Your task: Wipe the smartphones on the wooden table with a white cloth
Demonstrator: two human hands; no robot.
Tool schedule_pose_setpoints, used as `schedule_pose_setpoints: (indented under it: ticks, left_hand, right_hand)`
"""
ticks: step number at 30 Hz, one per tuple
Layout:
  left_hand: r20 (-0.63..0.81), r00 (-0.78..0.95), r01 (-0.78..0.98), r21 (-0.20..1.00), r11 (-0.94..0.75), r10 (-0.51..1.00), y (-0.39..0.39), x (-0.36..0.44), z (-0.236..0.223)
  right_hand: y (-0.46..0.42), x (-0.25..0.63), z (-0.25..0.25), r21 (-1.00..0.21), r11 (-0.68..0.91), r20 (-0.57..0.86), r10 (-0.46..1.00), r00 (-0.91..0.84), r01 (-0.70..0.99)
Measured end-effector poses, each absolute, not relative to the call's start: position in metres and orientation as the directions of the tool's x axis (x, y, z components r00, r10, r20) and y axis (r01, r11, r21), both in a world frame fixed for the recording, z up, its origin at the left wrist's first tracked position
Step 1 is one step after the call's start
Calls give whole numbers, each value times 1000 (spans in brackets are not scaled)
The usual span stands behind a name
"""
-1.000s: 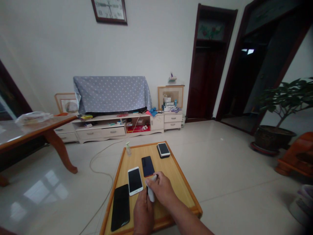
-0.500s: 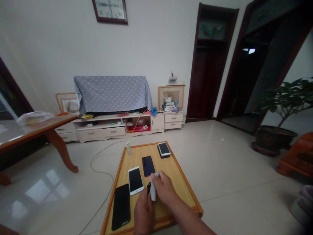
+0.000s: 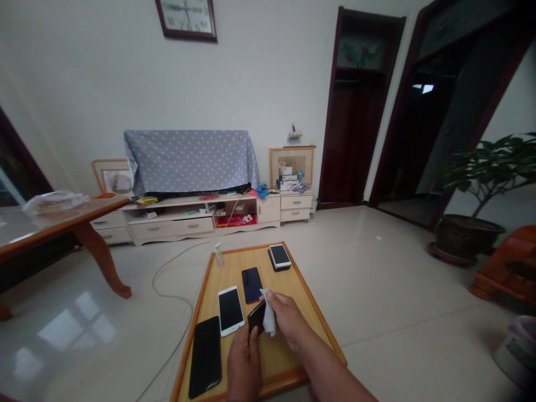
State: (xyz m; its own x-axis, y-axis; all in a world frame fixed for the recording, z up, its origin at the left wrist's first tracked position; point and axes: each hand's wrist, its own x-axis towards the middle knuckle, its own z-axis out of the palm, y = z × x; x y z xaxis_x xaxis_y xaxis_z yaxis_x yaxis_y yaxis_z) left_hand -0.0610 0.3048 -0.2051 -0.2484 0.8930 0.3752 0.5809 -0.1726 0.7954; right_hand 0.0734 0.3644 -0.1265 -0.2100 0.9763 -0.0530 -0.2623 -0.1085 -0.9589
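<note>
Above the near part of a small wooden table, my left hand grips a dark phone by its lower end, tilted. My right hand is closed on a whitish cloth and holds it against the phone's right side; part of the phone is hidden behind the cloth. To the left lie a large black phone and a white phone with a dark screen. Just beyond my hands is a dark blue phone. A white phone rests on a darker one at the far right corner.
A small clear pump bottle stands at the table's far left corner. A cable runs over the tiled floor to the left. Further off are a larger wooden table, a low white cabinet and a potted plant.
The cloth has shifted slightly right with my right hand, and more of the dark phone's face now shows. My left hand has moved slightly left and down.
</note>
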Motion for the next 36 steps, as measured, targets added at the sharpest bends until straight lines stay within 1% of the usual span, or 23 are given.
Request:
schedule_pose_setpoints:
  ticks: [4, 6, 9, 11, 13, 16, 18, 19, 21, 24, 27, 30, 33, 36]
  left_hand:
    - [343, -256, 540, 826, -160, 904, 311, -63, -201]
    - [314, -257, 490, 858, -156, 914, 312, -61, -195]
    - [250, -232, 363, 919, -155, 940, 312, -57, -184]
    - [216, -224, 289, 946, -147, 950, 312, -55, -179]
    - [190, -240, 253, 959, -128, 952, 312, -54, -178]
    - [174, -254, 247, 963, -110, 951, 314, -54, -181]
    - [209, -242, 262, 954, -144, 947, 315, -55, -184]
    - [244, -226, 290, 941, -174, 943, 314, -55, -186]
    - [332, -153, 404, 881, -247, 931, 313, -56, -189]
    - [427, 2, 619, 710, -337, 904, 310, -56, -193]
    - [477, 58, 774, 534, -342, 877, 310, -55, -196]
    - [508, 91, 842, 420, -339, 856, 309, -52, -198]
    - [507, 127, 864, 367, -346, 853, 307, -50, -199]
    - [507, 126, 880, 340, -332, 853, 307, -52, -204]
  right_hand:
    - [370, 87, -123, -940, -130, -31, 953, -302, -315]
    - [372, 95, -121, -943, -152, -48, 941, -334, -296]
    - [374, 104, -120, -962, -167, -85, 934, -347, -214]
    - [376, 108, -119, -980, -126, -74, 949, -307, -153]
    - [378, 108, -121, -991, -70, -40, 968, -247, -115]
    - [382, 106, -126, -995, -26, -11, 987, -158, -93]
    - [384, 104, -131, -995, -20, -11, 996, -93, -95]
    - [385, 103, -133, -994, -22, -17, 998, -57, -103]
    - [388, 102, -137, -989, -45, -47, 999, 12, -138]
    - [390, 101, -139, -978, -86, -100, 993, 67, -191]
    - [391, 100, -140, -977, -94, -113, 989, 91, -190]
    - [392, 101, -141, -977, -92, -118, 985, 128, -190]
    - [393, 102, -143, -971, -107, -141, 979, 150, -212]
    - [393, 104, -146, -970, -121, -149, 981, 122, -209]
